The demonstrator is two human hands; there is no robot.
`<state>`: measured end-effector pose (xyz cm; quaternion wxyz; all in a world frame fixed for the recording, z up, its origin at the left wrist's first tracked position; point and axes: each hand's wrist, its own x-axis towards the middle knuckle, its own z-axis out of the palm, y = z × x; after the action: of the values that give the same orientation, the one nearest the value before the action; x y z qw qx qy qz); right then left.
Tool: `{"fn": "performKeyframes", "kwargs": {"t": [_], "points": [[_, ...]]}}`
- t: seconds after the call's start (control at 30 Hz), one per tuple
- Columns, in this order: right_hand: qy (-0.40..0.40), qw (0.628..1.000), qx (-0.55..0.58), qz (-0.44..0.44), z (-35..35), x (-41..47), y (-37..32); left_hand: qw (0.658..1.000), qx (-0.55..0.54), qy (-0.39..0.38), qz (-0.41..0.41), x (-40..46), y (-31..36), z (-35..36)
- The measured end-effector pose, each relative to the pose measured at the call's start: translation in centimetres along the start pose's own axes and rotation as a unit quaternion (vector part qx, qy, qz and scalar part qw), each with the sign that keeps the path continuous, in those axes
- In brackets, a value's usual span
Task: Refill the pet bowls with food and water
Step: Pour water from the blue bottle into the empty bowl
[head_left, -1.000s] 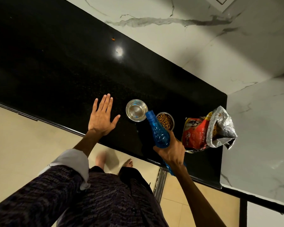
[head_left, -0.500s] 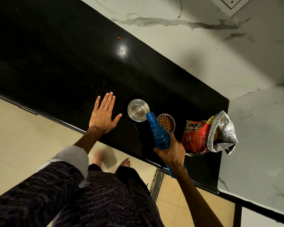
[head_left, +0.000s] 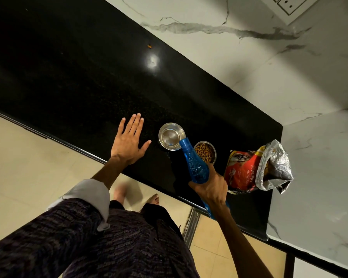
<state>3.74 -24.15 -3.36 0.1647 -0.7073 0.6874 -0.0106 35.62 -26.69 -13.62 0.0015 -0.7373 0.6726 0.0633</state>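
A blue bottle (head_left: 195, 163) is held tilted over the black counter (head_left: 72, 77), its long axis running from the person's wrist up and to the left, with the neck pointing at the steel bowl (head_left: 171, 136). The mouth of the bottle sits right at the near right rim of that bowl, touching or almost touching it; which of the two cannot be told. The right hand (head_left: 210, 186) grips the wide lower body of the bottle, fingers curled round it and clamped on the plastic, and the bottle's base pokes out past the wrist toward the counter's front edge. The steel bowl looks shiny inside, with a pale sheen at the bottom; whether that is water cannot be told.

Just to the right of the steel bowl, and partly behind the bottle, stands a second bowl (head_left: 206, 152) filled with brown kibble. Further right of the steel bowl lies a red and silver food bag (head_left: 247, 173), its foil top crumpled open and facing right, close to the corner where the counter meets the marble wall (head_left: 249, 63).

To the left of the steel bowl the left hand (head_left: 128, 145) lies flat on the counter, palm down, fingers straight and close together, thumb spread out toward the bowl but not touching it
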Motion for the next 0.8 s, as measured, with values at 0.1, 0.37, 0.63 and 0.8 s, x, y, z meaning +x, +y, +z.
{"fn": "performKeyframes", "kwargs": {"t": [0.1, 0.37, 0.63, 0.8], "points": [[-0.003, 1.000, -0.004, 0.002, 0.11, 0.10, -0.07, 1.000, -0.001, -0.004, -0.002, 0.01, 0.07, -0.01], [-0.008, 1.000, -0.015, 0.008, 0.17, 0.28, -0.33, 1.000, -0.005, 0.002, -0.001, -0.13, 0.04, -0.10], [-0.005, 1.000, -0.018, 0.007, -0.03, 0.47, -0.29, 1.000, -0.009, 0.003, 0.000, 0.01, -0.02, 0.11], [-0.005, 1.000, -0.014, 0.006, -0.06, 0.63, -0.27, 1.000, -0.009, 0.002, 0.000, 0.08, 0.00, 0.23]]}}
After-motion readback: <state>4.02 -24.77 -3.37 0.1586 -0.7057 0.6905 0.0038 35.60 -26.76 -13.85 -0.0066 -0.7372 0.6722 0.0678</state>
